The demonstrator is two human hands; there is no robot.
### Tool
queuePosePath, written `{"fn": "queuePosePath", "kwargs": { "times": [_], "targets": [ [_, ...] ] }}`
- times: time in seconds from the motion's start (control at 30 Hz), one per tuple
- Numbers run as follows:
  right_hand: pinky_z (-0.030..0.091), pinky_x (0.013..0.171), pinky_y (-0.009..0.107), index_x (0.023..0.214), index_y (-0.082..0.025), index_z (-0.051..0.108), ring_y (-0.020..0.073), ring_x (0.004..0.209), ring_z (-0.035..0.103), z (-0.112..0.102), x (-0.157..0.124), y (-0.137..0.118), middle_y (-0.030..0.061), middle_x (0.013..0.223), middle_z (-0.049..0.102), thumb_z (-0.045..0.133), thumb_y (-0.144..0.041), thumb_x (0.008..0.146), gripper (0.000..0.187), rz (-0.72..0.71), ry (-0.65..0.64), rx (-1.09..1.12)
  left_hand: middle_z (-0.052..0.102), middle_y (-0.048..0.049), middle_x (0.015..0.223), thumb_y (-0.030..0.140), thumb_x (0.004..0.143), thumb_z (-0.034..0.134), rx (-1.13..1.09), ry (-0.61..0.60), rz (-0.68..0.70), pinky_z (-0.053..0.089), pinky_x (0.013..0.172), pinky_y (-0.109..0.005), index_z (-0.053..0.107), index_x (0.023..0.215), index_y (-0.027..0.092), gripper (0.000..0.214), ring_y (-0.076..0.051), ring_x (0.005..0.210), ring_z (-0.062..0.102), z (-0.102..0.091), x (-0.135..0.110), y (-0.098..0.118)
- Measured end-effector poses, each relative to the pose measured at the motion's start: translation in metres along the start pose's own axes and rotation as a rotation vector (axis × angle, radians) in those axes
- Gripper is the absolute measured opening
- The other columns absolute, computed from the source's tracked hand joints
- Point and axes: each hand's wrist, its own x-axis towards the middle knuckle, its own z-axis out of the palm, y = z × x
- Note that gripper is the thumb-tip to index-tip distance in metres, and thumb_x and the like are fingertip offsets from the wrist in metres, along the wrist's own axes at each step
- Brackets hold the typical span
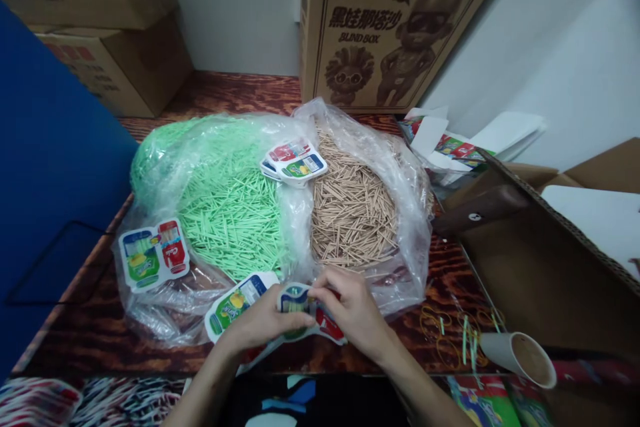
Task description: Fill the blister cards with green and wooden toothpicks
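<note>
Near the table's front edge, my left hand (267, 323) is closed round a bottle-shaped card pack (327, 325) with a blue-green half and a red half. Pale green sticks show in its blue-green half. Over the red half, my right hand (350, 303) has its fingers pinched together at the pack's upper edge; what they hold is hidden. Another printed pack (233, 307) lies beside my left hand. Beyond my hands, green sticks (235, 213) and brown sticks (353, 207) fill two opened clear plastic bags. A pack with sticks (154, 253) rests on the left bag's plastic.
A small stack of packs (295, 161) sits between the bags. At right stand an open carton (540, 267) and a tipped paper cup (520, 357), near rubber bands (447, 350) and loose green sticks. A large brown box (385, 33) stands behind; a blue panel (55, 180) borders the left.
</note>
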Motion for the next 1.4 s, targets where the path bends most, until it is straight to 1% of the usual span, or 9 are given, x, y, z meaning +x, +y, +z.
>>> {"fn": "queuePosePath", "kwargs": {
  "times": [0.1,0.27,0.4,0.6,0.7,0.77,0.9,1.07,1.4],
  "targets": [
    [0.039,0.063,0.025,0.070,-0.020,0.058,0.0132,0.064,0.055,0.000,0.000,0.004,-0.0015,0.068,0.060,0.059,-0.024,0.087,0.017,0.019,0.054,-0.022,0.057,0.0023,0.057,0.039,0.079,0.063,-0.009,0.125,0.011,0.038,0.044,-0.021,0.069,0.079,0.016,0.024,-0.011,0.046,0.046,0.009,0.004,-0.007],
    [0.035,0.060,0.026,0.063,-0.020,0.050,0.0147,0.067,0.050,0.000,-0.005,0.014,-0.0005,0.068,0.053,0.057,-0.026,0.089,0.028,-0.012,-0.030,-0.106,0.057,0.0016,0.060,0.043,0.083,0.058,0.030,0.250,0.027,0.040,0.043,-0.021,0.066,0.076,0.017,0.027,-0.012,0.049,0.049,0.009,0.003,-0.008],
    [0.033,0.058,0.026,0.058,-0.020,0.044,0.0140,0.063,0.046,0.007,-0.008,0.018,-0.0017,0.062,0.046,0.058,-0.033,0.088,0.036,0.005,0.119,-0.110,0.066,-0.0017,0.073,0.030,0.075,0.069,0.004,0.281,0.127,0.047,0.063,-0.025,0.069,0.080,0.017,0.014,-0.017,0.068,0.057,0.017,0.003,-0.006],
    [0.030,0.057,0.025,0.054,-0.019,0.041,0.0122,0.058,0.041,0.017,-0.011,0.018,-0.0033,0.058,0.041,0.061,-0.035,0.086,0.041,0.000,0.281,-0.054,0.059,0.0015,0.064,0.030,0.073,0.069,-0.001,0.381,0.125,0.042,0.062,-0.024,0.066,0.071,0.016,0.015,-0.014,0.062,0.051,0.035,0.011,-0.013],
    [0.036,0.059,0.025,0.062,-0.018,0.054,0.0134,0.062,0.048,0.005,-0.010,0.029,-0.0015,0.062,0.049,0.053,-0.035,0.090,0.033,0.030,0.159,0.051,0.060,0.0012,0.063,0.033,0.075,0.066,0.053,0.408,0.123,0.041,0.064,-0.024,0.067,0.068,0.016,0.019,-0.015,0.064,0.051,0.036,0.011,-0.010],
    [0.042,0.065,0.026,0.084,-0.019,0.064,0.0158,0.070,0.056,-0.012,-0.006,0.045,0.0011,0.073,0.060,0.044,-0.033,0.094,0.026,0.042,0.063,0.097,0.063,0.0005,0.066,0.034,0.076,0.065,0.023,0.438,0.103,0.042,0.064,-0.024,0.069,0.072,0.016,0.019,-0.016,0.065,0.052,0.034,0.009,-0.007],
    [0.044,0.082,0.037,0.098,-0.019,0.065,0.0237,0.093,0.056,-0.052,0.011,0.090,0.0085,0.092,0.064,0.047,-0.022,0.091,0.020,-0.042,0.198,-0.390,0.064,0.0003,0.064,0.035,0.072,0.067,-0.104,0.472,0.047,0.043,0.062,-0.024,0.066,0.064,0.015,0.021,-0.015,0.062,0.054,0.028,0.006,-0.006],
    [0.038,0.093,0.044,0.126,-0.016,0.055,0.0309,0.119,0.040,-0.067,0.033,0.120,0.0168,0.133,0.049,0.047,-0.006,0.084,0.044,-0.198,0.033,-1.037,0.067,-0.0010,0.067,0.036,0.069,0.071,-0.166,0.462,0.037,0.044,0.063,-0.024,0.070,0.071,0.014,0.022,-0.015,0.064,0.056,0.029,0.008,-0.010],
    [0.028,0.102,0.047,0.109,-0.013,0.062,0.0325,0.133,0.032,-0.069,0.045,0.127,0.0156,0.135,0.051,0.046,-0.009,0.087,0.027,-0.362,-0.034,-1.247,0.066,-0.0003,0.063,0.036,0.067,0.072,-0.229,0.482,0.028,0.044,0.059,-0.022,0.068,0.062,0.014,0.023,-0.015,0.061,0.055,0.025,0.004,-0.009]
  ]
}}
